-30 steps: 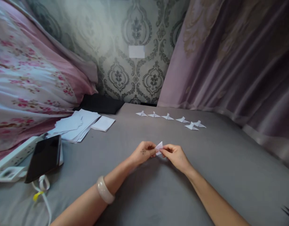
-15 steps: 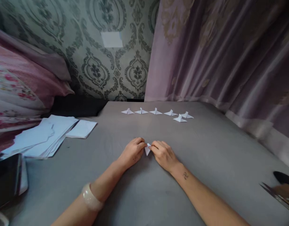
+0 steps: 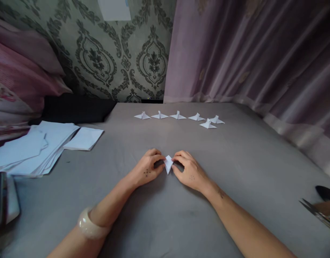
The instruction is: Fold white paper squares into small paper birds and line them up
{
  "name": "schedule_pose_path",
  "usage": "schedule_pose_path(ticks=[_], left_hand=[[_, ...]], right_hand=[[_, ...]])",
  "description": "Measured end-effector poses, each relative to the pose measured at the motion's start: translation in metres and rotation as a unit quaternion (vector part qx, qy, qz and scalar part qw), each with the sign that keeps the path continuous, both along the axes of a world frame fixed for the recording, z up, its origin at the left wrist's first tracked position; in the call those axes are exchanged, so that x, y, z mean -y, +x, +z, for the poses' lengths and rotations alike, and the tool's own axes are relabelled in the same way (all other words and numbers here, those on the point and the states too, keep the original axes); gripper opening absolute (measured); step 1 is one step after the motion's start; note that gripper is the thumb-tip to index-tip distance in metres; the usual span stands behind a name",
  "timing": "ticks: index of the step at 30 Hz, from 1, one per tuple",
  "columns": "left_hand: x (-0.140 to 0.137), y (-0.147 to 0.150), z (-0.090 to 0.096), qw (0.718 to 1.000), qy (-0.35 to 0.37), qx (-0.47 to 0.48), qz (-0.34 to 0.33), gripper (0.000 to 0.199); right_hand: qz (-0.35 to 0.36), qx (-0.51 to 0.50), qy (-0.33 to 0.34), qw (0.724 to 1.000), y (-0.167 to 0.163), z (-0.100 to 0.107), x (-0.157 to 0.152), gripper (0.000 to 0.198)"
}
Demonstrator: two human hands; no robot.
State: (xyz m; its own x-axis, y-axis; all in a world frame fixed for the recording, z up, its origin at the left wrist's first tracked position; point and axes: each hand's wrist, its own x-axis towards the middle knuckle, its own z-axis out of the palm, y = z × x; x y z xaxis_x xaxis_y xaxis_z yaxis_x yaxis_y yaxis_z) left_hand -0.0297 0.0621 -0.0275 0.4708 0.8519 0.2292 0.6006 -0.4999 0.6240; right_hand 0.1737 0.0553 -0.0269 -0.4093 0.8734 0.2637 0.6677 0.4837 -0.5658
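Back wall (image 3: pixel 124 43): grey-green, dark damask print, pale rectangle (image 3: pixel 115 10) up top, cut by frame edge. Mauve curtain (image 3: pixel 221 53) fills the right side in long folds, pale hem low down. Pink floral cloth (image 3: pixel 28 75) hangs left. Flat grey surface (image 3: pixel 256 161) below. Light's dim, darkest top right.

Smooth, matt paper on the folded piece (image 3: pixel 168 164), and more matt paper in the stacked sheets (image 3: pixel 53 139)! Dull cloth across the surface (image 3: pixel 165 215), a satiny sheen on the curtain (image 3: pixel 221 53), and the bangle (image 3: pixel 88 227), glossy, polished-looking!
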Motion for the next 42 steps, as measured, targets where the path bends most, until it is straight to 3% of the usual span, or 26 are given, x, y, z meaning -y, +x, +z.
schedule_pose_path(ticks=[16,42], left_hand=[[-0.005,0.013,0.003,0.992,-0.058,0.045,0.101,0.014],[-0.004,0.015,-0.004,0.99,-0.048,0.004,0.134,0.015]], right_hand=[[-0.056,-0.063,-0.047,0.995,-0.006,-0.007,-0.011,0.013],[-0.082,-0.046,-0.031,0.995,-0.012,-0.01,-0.011,0.012]])
